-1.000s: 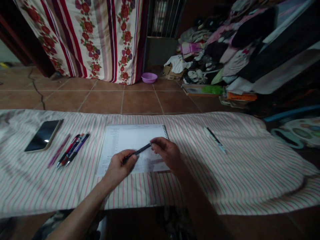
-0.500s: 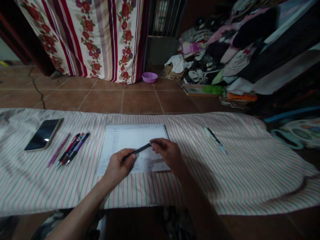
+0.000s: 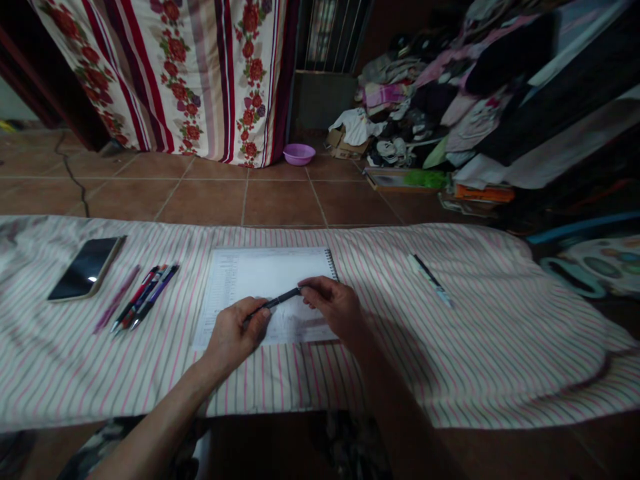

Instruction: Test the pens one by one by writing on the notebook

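Note:
Both my hands hold one dark pen (image 3: 280,299) above a spiral notebook (image 3: 260,273) that lies open on a striped cloth (image 3: 450,347). My left hand (image 3: 233,335) pinches the pen's lower end. My right hand (image 3: 334,305) pinches its upper end, fingers curled. The pen slants up to the right between them, over the page's lower part, which carries faint writing.
Left of the notebook lie several pens (image 3: 145,298), a thin purple stick (image 3: 117,309) and a black phone (image 3: 87,269). Another pen (image 3: 430,279) lies to the right. Beyond are the tiled floor (image 3: 280,200), a floral curtain (image 3: 190,73), a purple bowl (image 3: 299,155) and piled clothes (image 3: 450,87).
Hardly anything differs; my hands and the pen stay in the same place over the notebook, and the view has shifted very slightly.

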`<state>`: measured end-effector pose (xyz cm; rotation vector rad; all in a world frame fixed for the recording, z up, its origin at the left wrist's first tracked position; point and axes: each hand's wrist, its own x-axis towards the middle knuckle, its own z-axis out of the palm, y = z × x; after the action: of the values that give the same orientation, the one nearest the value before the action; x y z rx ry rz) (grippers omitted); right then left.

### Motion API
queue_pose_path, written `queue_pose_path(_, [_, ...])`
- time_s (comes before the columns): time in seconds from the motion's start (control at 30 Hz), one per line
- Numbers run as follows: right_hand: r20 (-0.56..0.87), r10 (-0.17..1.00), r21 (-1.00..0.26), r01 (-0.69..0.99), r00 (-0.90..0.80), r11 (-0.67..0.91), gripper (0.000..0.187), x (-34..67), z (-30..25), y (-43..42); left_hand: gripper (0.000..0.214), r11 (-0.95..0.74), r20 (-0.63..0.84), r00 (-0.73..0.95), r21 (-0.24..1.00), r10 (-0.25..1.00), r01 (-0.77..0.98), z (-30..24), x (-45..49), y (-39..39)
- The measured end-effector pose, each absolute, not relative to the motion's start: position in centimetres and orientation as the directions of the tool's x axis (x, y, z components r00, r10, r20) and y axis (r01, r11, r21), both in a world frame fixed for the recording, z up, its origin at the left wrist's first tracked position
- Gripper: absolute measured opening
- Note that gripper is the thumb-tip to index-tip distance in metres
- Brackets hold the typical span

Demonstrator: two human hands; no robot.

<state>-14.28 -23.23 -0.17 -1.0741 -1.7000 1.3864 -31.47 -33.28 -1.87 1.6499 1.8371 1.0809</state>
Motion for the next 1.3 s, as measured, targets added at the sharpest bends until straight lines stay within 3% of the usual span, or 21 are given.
queue_pose_path(0.23, [0.043, 0.889, -0.942, 0.278, -0.456, 0.188, 0.021, -14.23, 0.17, -23.54, 0.03, -0.156, 0.382, -0.112, 0.603, 0.917, 0.782, -2.15, -31.55, -33.3])
queue_pose_path(0.43, [0.076, 0.897, -0.88, 0.393, -0.436, 0.266, 0.028, -14.4, 0.31, -23.85, 0.029, -0.229, 0.464, -0.027, 0.486, 0.885, 0.843, -2.41, -31.53, -33.59])
queue_pose_path(0.6, [0.095, 0.907, -0.873, 0.404, -0.41, 0.274, 0.03, -14.63, 0.22, -23.9, 0.031, -0.205, 0.429, -0.054, 0.535, 0.902, 0.819, -2.24, -31.57, -33.46])
queue_pose_path(0.8, [0.009, 0.911, -0.989, 0.13, -0.412, 0.069, 0.035, -14.44, -0.24, -23.35, 0.03, 0.002, 0.154, -0.184, 0.761, 0.971, 0.649, -1.79, -31.45, -33.25])
queue_pose_path(0.93, [0.019, 0.909, -0.985, 0.146, -0.415, 0.087, 0.027, -14.34, -0.57, -23.32, 0.029, 0.042, 0.097, -0.225, 0.84, 0.969, 0.542, -2.05, -31.26, -33.33])
queue_pose_path(1.1, [0.053, 0.916, -0.966, 0.21, -0.399, 0.148, 0.021, -14.41, -0.53, -23.45, 0.029, 0.008, 0.148, -0.207, 0.796, 0.967, 0.605, -2.08, -31.3, -33.32])
queue_pose_path(1.3, [0.06, 0.885, -0.925, 0.307, -0.461, 0.223, 0.023, -14.19, -0.17, -23.42, 0.031, -0.097, 0.293, -0.11, 0.611, 0.95, 0.786, -1.83, -31.37, -33.3])
